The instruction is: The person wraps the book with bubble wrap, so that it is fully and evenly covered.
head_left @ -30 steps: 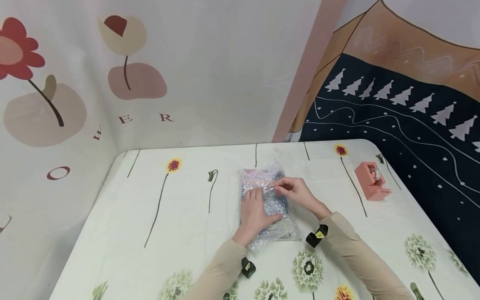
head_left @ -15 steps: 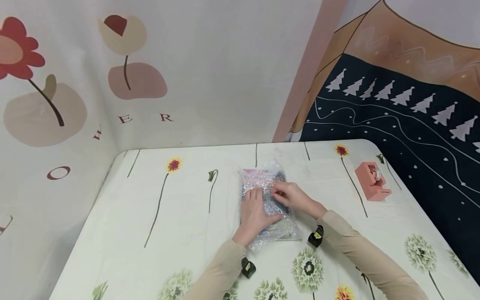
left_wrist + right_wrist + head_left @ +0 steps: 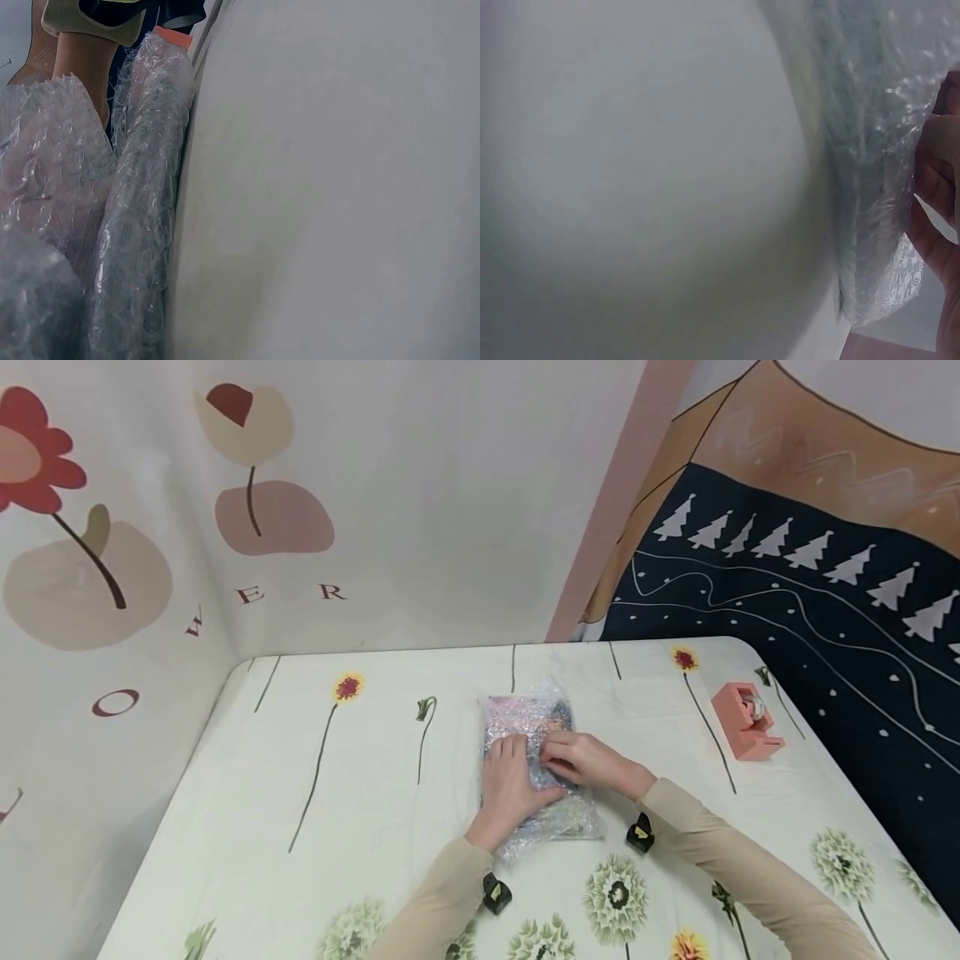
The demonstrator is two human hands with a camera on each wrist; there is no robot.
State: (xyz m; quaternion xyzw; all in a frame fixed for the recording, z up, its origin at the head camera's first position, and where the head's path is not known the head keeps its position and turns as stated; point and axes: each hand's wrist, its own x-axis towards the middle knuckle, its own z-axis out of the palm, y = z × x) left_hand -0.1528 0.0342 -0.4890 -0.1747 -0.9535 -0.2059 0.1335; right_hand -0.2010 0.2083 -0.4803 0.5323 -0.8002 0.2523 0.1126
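A flat rectangular package in clear bubble wrap [image 3: 558, 814] lies on the table, pink and dark blue showing through it. My left hand [image 3: 510, 793] rests on its left half, fingers straight and together, thumb spread to the right. At the package's right side my right hand [image 3: 592, 760] has curled fingers pinching at the wrap, their tips partly hidden. The right wrist view shows its fingers [image 3: 934, 176] against the bubble wrap [image 3: 870, 150]. In the left wrist view the wrap [image 3: 142, 195] stands in a crinkled edge above the tabletop.
A pink tape dispenser [image 3: 742, 727] with a clear roll stands at the right of the table. The white flower-printed tablecloth [image 3: 390, 835] stretches around the package. Printed curtains [image 3: 435, 527] hang along the back and sides.
My right hand has slid down along the wrap toward me, its fingers curling closer to the surface. The left hand and the package have stayed in place.
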